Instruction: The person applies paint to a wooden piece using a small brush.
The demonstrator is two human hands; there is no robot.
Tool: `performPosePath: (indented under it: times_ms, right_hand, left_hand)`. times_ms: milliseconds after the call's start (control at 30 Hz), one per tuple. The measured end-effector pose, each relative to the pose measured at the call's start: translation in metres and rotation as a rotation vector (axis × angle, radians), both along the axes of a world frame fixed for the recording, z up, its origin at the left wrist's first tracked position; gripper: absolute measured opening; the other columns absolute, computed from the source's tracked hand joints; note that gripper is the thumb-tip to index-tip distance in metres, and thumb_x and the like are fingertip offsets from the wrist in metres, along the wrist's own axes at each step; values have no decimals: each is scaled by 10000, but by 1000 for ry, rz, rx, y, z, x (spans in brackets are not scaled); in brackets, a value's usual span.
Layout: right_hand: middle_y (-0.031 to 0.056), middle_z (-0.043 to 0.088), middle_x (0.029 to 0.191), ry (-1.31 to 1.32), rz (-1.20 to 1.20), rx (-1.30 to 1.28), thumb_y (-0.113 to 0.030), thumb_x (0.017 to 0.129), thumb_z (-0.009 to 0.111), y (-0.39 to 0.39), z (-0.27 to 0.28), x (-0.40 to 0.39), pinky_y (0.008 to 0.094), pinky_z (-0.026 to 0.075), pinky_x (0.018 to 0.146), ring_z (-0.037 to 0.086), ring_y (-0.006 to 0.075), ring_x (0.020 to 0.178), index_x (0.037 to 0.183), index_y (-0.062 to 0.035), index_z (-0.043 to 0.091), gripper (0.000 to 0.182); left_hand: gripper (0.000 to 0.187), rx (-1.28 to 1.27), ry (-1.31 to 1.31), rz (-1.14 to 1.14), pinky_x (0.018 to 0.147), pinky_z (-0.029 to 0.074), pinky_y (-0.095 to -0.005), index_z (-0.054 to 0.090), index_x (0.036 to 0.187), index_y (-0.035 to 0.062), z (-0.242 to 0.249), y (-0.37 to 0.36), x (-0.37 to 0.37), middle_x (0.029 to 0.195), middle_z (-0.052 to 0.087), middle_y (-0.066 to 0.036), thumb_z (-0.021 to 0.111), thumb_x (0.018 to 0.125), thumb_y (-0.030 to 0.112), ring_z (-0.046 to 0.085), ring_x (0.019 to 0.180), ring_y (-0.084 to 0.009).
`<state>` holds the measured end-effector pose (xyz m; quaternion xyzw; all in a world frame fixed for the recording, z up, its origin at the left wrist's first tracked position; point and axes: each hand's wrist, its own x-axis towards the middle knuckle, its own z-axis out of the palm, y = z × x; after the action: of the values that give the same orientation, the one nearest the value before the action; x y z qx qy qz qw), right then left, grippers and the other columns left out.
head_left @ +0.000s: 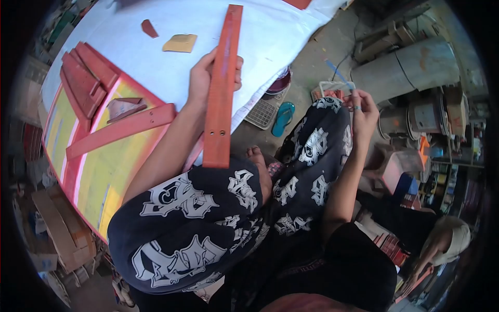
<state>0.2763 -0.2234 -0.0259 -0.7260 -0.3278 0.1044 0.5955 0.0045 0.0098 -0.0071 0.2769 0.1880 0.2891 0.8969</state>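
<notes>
My left hand is wrapped around a long red-painted wooden strip, held lengthwise in front of me with two small holes near its lower end. Between the fingertips of my right hand, out past my knee, is a thin blue strip that looks like tape. On the white-covered table beyond my left hand lie a tan piece of sandpaper and a small dark red piece. Several red wooden parts are stacked at the left, with a red bar below them.
A yellow and red board covers the table's left side. On the floor are a teal flip-flop, a grey crate and a basket of red pieces. Big cylinders stand at the right; another person bends nearby.
</notes>
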Motion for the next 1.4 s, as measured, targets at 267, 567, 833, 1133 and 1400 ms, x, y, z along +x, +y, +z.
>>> performPosePath:
  times_ms: [267, 567, 833, 1133, 1400]
  right_hand:
    - [161, 694, 780, -239, 64, -623, -165, 846, 612, 61, -139, 29, 413, 537, 663, 690, 307, 674, 873, -93, 687, 107]
    - [220, 673, 881, -519, 29, -891, -242, 870, 563, 159, -253, 24, 510, 526, 744, 653, 426, 830, 927, -143, 688, 169]
    - [194, 686, 993, -351, -19, -1032, -171, 901, 465, 183, -306, 23, 481, 541, 768, 676, 379, 908, 927, -55, 706, 269]
    - [236, 678, 919, -379, -23, -744, -351, 853, 553, 167, -340, 52, 511, 514, 754, 656, 434, 879, 954, -14, 679, 374]
    - [231, 671, 843, -721, 116, -955, -211, 861, 533, 143, -201, 27, 502, 536, 698, 661, 434, 793, 852, -63, 693, 218]
  left_hand:
    - [386, 38, 31, 3, 488, 388, -239, 436, 1234, -41, 9, -5, -4, 921, 498, -123, 320, 997, 241, 473, 687, -156]
    - [401, -8, 82, 41, 478, 373, -235, 417, 1271, -30, 21, -11, -3, 922, 483, -111, 304, 996, 239, 454, 679, -144]
    - [420, -74, 156, 67, 468, 376, -230, 418, 1269, -26, 24, -11, -2, 911, 479, -105, 304, 1012, 287, 452, 638, -135]
    - [404, -73, 79, 26, 555, 476, -274, 453, 1249, 91, 16, -6, -7, 874, 570, -86, 364, 1007, 402, 566, 672, -154]
    - [449, 8, 87, 26, 497, 398, -231, 474, 1209, 27, 12, -7, -3, 889, 526, -88, 276, 1032, 390, 513, 656, -125]
